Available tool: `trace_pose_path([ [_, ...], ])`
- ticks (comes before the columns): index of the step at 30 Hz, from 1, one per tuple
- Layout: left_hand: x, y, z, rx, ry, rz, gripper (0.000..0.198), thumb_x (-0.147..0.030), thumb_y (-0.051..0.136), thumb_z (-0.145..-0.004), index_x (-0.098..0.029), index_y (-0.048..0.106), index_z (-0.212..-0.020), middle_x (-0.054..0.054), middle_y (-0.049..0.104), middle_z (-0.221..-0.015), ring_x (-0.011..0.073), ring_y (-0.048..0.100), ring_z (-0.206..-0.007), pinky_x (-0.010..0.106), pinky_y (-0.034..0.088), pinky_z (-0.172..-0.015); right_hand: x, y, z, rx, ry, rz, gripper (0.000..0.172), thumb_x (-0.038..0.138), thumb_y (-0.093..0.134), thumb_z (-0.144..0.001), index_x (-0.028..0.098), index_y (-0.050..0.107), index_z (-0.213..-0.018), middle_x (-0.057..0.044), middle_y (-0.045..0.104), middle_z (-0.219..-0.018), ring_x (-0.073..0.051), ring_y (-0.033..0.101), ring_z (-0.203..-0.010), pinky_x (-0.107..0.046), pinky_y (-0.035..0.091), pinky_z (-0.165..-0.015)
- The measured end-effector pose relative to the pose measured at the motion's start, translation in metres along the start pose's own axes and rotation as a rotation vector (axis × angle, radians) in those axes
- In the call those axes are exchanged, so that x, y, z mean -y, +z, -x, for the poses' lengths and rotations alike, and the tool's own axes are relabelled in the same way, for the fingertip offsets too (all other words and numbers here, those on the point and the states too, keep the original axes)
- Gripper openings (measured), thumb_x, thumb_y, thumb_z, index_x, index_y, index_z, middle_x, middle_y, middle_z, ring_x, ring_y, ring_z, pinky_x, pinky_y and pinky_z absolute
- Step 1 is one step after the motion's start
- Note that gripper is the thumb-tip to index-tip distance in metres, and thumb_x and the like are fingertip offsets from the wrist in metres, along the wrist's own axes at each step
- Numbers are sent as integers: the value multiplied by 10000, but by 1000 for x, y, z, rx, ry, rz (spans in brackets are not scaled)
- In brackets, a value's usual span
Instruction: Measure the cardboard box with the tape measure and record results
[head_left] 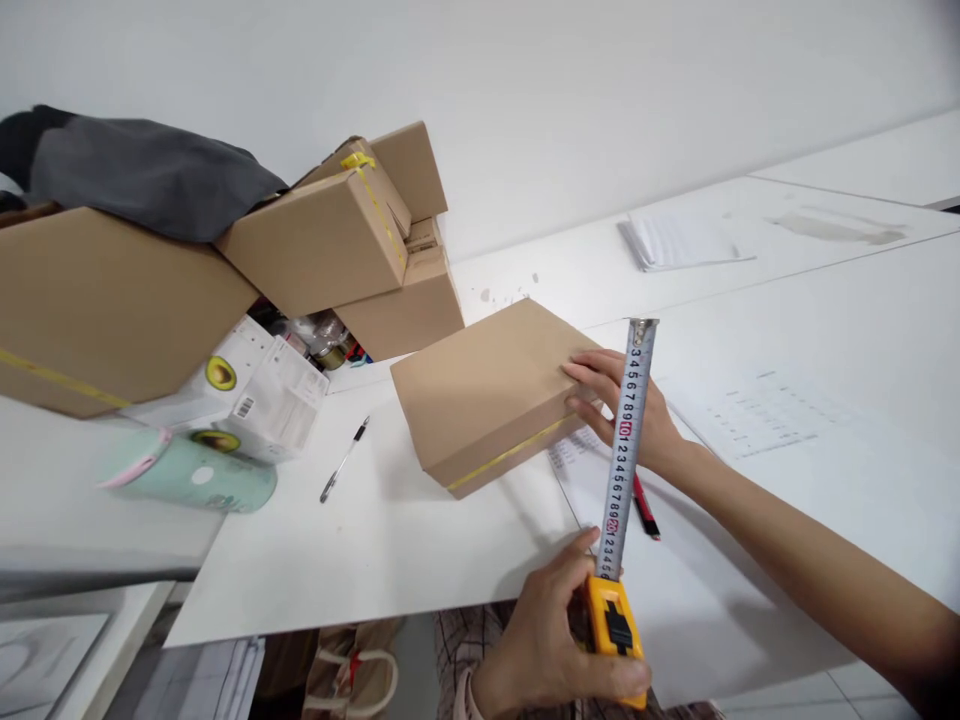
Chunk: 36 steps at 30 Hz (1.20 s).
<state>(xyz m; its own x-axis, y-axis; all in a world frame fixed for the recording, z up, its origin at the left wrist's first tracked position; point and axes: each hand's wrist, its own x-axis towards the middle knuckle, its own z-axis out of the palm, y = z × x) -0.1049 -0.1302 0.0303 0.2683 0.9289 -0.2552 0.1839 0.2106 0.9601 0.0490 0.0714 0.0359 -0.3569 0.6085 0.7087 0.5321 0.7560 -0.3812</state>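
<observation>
My left hand (536, 625) is closed around the yellow case of a tape measure (619, 630). Its pulled-out blade (620, 470) rises away from the case, with the metal hook at the far end and numbers past 20 showing. Behind the blade, my right hand (660, 430) grips the right end of a closed cardboard box (495, 380), fingers on its top and thumb against the side. The blade partly hides this hand. Yellow tape runs along the box's near side. Under the right hand lies a red and black pen or cutter (645, 508).
On the left, larger cardboard boxes (315, 240) are stacked, with a grey cloth (150, 175) draped over them. Nearby are an avocado-printed carton (262, 390), a mint-green bottle (202, 475) and a pen (345, 460). Printed sheets (772, 410) and a paper stack (675, 242) lie right.
</observation>
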Motion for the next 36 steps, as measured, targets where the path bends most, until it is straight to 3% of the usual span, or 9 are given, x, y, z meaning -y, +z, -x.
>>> trace_pose_path([
  [6, 5, 1, 4, 17, 46, -82, 561, -466, 867, -532, -193, 695, -991, 93, 628, -1211, 291, 589, -1045, 357, 479, -905, 14, -64, -23, -146, 582, -659, 653, 593, 164, -1017, 242, 662, -1253, -141, 736, -1078, -274, 682, -918, -469, 551, -821],
  [10, 4, 2, 13, 86, 1, -182, 542, -443, 887, -541, -203, 704, -991, 34, 620, -1010, 234, 565, -908, 326, 471, -851, 30, -99, -19, -194, 648, -752, 317, 507, 547, -959, 307, 740, -1111, -44, 668, -723, -180, 511, -554, -362, 479, -531],
  [12, 0, 3, 19, 86, -80, -173, 690, -409, 900, -554, -226, 688, -1184, 44, 629, -1088, 257, 572, -975, 356, 460, -918, 37, -104, -5, -191, 638, -709, 216, 449, 628, -938, 324, 761, -1053, -22, 631, -653, -154, 441, -483, -335, 425, -444],
  [17, -3, 7, 27, -179, -192, -32, 1288, -249, 907, -536, -262, 207, -1617, 102, 564, -1352, 316, 553, -1186, 430, 400, -1077, 62, -86, 49, 6, 512, -692, 193, 332, 603, -975, 307, 735, -1113, -12, 718, -737, -138, 568, -485, -292, 506, -436],
  [22, 7, 10, 24, -382, 28, -133, 1168, -246, 891, -567, -255, 296, -1573, 112, 616, -1296, 338, 585, -1196, 453, 458, -1045, 84, -59, 89, 179, 232, -539, 247, 232, 570, -969, 312, 686, -1172, -12, 774, -818, -165, 706, -598, -286, 582, -530],
  [24, 3, 7, 23, -451, 139, -233, 1076, -256, 884, -620, -267, 337, -1546, 116, 629, -1297, 333, 609, -1192, 446, 492, -1021, 77, -51, 94, 160, 257, -393, 183, 273, 569, -971, 293, 681, -1115, -15, 761, -783, -166, 690, -583, -281, 549, -506],
  [28, -36, -12, 17, -641, 489, -540, 791, -269, 805, -803, -268, 397, -1480, 111, 644, -1299, 273, 641, -1180, 384, 539, -970, 41, -37, 95, 196, 547, -51, 249, 464, 523, -987, 256, 617, -1086, 3, 687, -685, -177, 628, -522, -304, 480, -476],
  [32, -89, -48, -10, -845, 868, -918, 571, -224, 747, -882, -211, 480, -1386, 138, 655, -1318, 270, 629, -1191, 416, 525, -981, 19, -21, 94, 368, 583, 193, 455, 598, 507, -948, 240, 557, -1225, -13, 688, -719, -254, 675, -627, -334, 444, -485],
  [36, -109, -84, -56, -900, 801, -1166, 464, -223, 648, -949, -156, 504, -1385, 171, 605, -1412, 312, 576, -1255, 477, 470, -1042, 16, -15, 90, 440, 493, 238, 405, 432, 415, -987, 205, 542, -1297, -54, 720, -781, -265, 679, -630, -335, 421, -481],
])
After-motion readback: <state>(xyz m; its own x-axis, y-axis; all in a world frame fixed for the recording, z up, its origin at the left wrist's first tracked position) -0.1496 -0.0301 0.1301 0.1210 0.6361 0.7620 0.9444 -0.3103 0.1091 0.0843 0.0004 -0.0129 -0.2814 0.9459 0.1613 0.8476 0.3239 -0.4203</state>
